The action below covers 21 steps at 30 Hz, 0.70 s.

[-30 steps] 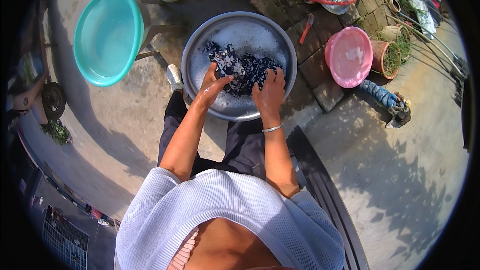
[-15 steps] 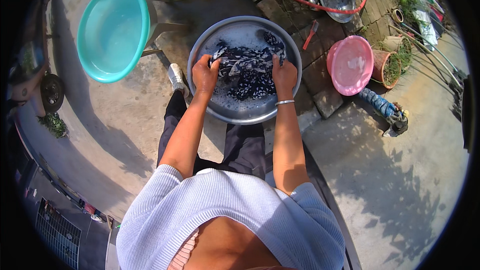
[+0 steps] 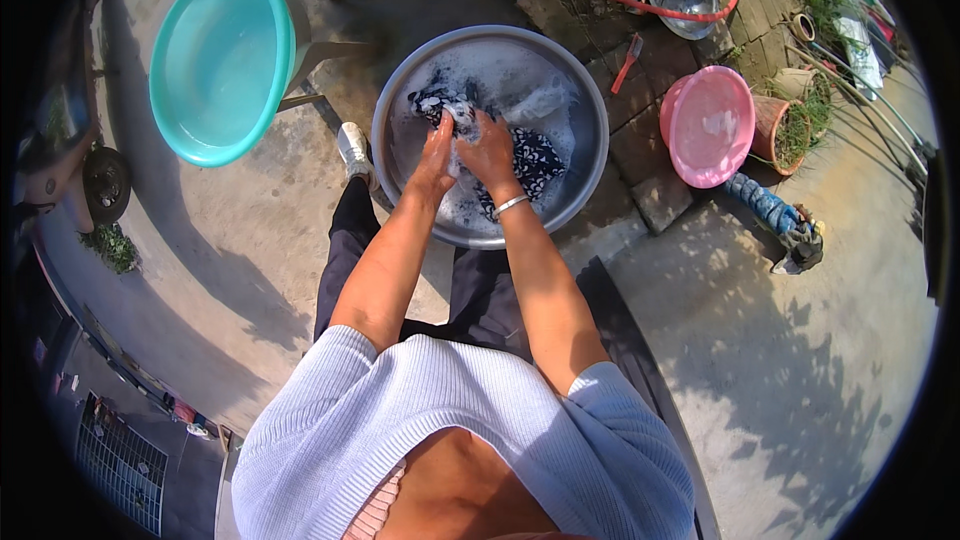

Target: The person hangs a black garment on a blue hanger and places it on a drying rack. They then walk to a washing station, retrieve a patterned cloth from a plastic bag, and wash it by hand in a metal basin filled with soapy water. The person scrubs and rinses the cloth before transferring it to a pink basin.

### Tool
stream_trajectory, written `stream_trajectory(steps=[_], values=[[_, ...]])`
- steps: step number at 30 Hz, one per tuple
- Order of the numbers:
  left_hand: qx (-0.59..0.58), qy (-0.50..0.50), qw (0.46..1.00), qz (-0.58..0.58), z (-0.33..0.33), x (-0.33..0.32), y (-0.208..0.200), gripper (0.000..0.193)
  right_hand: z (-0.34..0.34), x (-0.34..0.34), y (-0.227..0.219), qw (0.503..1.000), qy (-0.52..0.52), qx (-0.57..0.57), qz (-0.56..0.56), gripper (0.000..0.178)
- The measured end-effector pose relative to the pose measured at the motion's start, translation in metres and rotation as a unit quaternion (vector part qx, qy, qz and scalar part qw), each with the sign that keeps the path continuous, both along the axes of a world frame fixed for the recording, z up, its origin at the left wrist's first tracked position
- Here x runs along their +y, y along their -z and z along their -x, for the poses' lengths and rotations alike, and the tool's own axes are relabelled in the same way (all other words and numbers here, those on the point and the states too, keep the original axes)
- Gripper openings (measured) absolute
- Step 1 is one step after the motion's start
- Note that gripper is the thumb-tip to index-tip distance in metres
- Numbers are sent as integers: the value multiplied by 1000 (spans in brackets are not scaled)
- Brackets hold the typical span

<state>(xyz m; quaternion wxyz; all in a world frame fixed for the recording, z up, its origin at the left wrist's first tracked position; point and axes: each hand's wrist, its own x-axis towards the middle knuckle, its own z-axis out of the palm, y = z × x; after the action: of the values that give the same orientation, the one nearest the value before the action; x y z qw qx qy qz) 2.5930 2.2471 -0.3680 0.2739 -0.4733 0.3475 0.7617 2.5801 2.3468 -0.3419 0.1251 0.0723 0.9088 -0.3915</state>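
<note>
Both arms stretch forward from the body, the left forearm [image 3: 378, 275] and right forearm [image 3: 538, 265] slanting inward. The left hand [image 3: 434, 158] points ahead, close beside the right hand [image 3: 488, 152], which tilts leftward from its wrist [image 3: 508, 196]. Both look wet; fingertips are partly hidden.

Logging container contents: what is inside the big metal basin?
The metal basin holds white suds and dark patterned cloth, with the left hand and right hand together at the cloth. Suds and hands hide parts of it; whatever lies beneath cannot be seen.
</note>
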Motion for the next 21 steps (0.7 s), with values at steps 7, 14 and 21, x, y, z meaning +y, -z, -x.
stream_trajectory(steps=[7,14,21], values=[[85,-78,990,-78,12,7,6,42,-34,-6,-77,991,0,92,93,27],[156,155,935,280,16,25,-75,53,-21,42,-29,979,63,79,-178,26],[378,383,661,522,3,-3,-88,85,5,97,-40,963,32,-114,-244,55]])
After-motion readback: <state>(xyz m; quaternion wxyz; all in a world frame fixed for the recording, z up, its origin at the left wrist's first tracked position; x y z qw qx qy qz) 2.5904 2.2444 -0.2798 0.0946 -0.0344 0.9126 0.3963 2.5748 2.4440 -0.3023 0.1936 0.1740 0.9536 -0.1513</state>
